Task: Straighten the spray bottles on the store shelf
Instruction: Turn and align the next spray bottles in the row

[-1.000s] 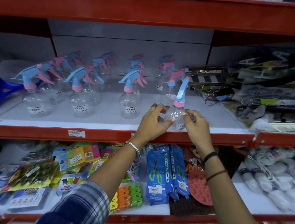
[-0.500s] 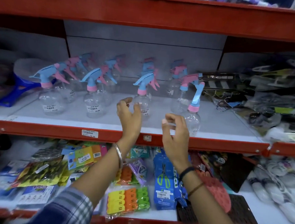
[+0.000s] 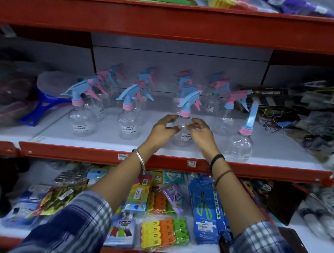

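Note:
Clear spray bottles with blue and pink trigger heads stand in rows on the white shelf point(image 3: 100, 143). In the front row are a left bottle point(image 3: 81, 119), a second bottle point(image 3: 127, 124), a middle bottle point(image 3: 184, 135) and a right bottle point(image 3: 240, 146), which sits nearer the edge with its blue head turned end-on. My left hand point(image 3: 162, 131) and my right hand point(image 3: 203, 132) flank the middle bottle at its shoulders, with curled fingers held apart. No firm grip shows. More bottles stand blurred behind.
A red shelf lip point(image 3: 159, 162) runs below my wrists and a red beam point(image 3: 171, 21) hangs overhead. A blue plastic item point(image 3: 42, 105) lies at the left and dark packaged goods point(image 3: 314, 119) at the right. Clip packs point(image 3: 165, 233) and scissor packs point(image 3: 205, 212) fill the lower shelf.
Both hands let go of the right front bottle and moved left to either side of the middle front bottle. The right bottle now stands alone.

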The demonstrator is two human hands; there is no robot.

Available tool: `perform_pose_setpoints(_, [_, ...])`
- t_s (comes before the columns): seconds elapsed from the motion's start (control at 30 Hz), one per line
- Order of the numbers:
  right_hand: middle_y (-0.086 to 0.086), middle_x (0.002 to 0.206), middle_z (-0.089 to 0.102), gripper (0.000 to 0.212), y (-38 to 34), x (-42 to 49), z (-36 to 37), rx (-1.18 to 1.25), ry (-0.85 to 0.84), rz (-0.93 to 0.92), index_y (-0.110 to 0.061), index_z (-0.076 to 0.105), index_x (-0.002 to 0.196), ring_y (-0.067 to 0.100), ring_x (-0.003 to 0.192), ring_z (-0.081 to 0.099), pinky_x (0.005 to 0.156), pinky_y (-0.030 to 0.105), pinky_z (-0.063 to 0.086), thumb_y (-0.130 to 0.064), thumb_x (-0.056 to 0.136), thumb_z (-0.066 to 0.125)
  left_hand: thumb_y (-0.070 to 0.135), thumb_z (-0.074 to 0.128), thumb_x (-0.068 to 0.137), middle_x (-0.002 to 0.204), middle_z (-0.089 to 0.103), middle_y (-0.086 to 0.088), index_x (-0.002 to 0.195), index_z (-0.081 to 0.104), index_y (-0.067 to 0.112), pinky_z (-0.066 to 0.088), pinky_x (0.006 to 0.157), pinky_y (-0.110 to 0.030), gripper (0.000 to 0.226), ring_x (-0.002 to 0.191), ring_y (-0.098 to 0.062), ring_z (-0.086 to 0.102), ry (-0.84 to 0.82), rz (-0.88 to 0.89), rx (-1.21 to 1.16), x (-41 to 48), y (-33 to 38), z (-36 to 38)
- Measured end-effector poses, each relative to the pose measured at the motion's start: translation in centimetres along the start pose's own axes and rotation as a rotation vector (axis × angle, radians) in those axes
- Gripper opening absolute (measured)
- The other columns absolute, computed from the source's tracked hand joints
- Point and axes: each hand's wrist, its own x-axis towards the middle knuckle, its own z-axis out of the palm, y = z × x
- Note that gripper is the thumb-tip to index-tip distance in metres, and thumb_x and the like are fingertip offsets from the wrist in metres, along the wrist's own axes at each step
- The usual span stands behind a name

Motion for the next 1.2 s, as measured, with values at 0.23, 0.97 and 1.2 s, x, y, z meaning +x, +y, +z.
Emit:
perform_pose_setpoints(0.23, [0.01,0.124,0.059,0.043,-0.3,-3.5,-0.5,-0.053,0.05,-0.077,-0.008,0.052,0.125,0.017,0.106,0.054,0.084,0.026,0.04,-0.031,0.089,0.057,0.023,0.065,0.085,0.125,0.055,-0.004,0.126,0.052,0.013,0.049,0.091,-0.031,0.045,0.108,-0.024,0.061,-0.077,0.043,0.009,-3.3,1.0,-1.1])
perform_pose_setpoints(0.97, [0.004,0.115,0.054,0.027,-3.9,-7.5,10.3,-0.079,0.066,-0.372,-0.01,0.054,0.113,0.014,0.103,0.054,0.089,0.023,0.044,-0.022,0.089,0.056,0.024,0.056,0.088,0.139,0.036,-0.017,0.132,0.038,0.007,0.027,0.112,-0.042,0.05,0.131,-0.035,0.034,0.474,-0.059,0.086,-3.0,-2.8,-11.2])
perform_pose_setpoints(1.2, [0.009,0.146,0.04,0.053,-4.9,-1.2,15.6,-0.063,-0.12,-0.03,-0.014,0.036,0.138,0.026,0.129,0.044,0.102,0.033,0.037,-0.035,0.091,0.05,0.026,0.052,0.092,0.145,0.042,-0.007,0.141,0.032,0.02,0.037,0.107,-0.035,0.054,0.13,-0.025,0.043,0.151,-0.125,0.003,-0.9,-4.2,-14.4])
